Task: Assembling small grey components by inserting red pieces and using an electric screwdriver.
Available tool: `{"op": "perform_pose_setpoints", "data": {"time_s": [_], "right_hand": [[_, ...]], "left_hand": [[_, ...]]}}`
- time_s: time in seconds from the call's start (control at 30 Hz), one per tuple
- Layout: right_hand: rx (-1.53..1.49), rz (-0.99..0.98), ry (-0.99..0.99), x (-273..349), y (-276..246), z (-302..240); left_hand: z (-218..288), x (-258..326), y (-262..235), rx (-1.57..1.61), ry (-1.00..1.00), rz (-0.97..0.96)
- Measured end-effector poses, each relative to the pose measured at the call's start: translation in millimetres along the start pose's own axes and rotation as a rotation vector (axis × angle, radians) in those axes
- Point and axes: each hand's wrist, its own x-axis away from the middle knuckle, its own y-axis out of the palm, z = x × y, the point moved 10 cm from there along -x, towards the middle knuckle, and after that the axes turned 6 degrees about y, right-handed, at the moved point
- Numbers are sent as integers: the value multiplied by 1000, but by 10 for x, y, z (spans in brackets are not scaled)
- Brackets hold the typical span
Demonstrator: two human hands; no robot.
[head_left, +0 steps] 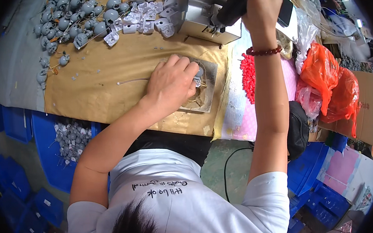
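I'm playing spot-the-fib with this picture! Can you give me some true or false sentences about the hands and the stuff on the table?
1. The left hand presses a small grey part onto a worn pad. True.
2. The right hand is empty. False: it grips a dark tool handle.
3. A red bead bracelet circles the right wrist. True.
4. The plastic bags at the right are green. False: they are orange.

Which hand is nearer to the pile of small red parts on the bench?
The left. The left hand rests on the bench just left of the red parts; the right hand is raised beyond them, gripping a black tool.
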Motion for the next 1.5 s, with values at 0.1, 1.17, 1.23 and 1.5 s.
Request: {"op": "perform_pose_setpoints", "data": {"time_s": [0.1, 1.17, 1.23, 1.5], "right_hand": [[-81, -25, 104, 304, 26, 147], [182, -344, -349, 1243, 163, 35], [230, -369, -399, 1272, 188, 11], [104, -305, -242, 1213, 127, 83]], "left_hand": [[-23, 3, -44, -9, -5, 34], [18, 11, -152, 138, 61, 141], [12, 18, -148, 155, 62, 142], [3, 16, -117, 118, 28, 104]]}}
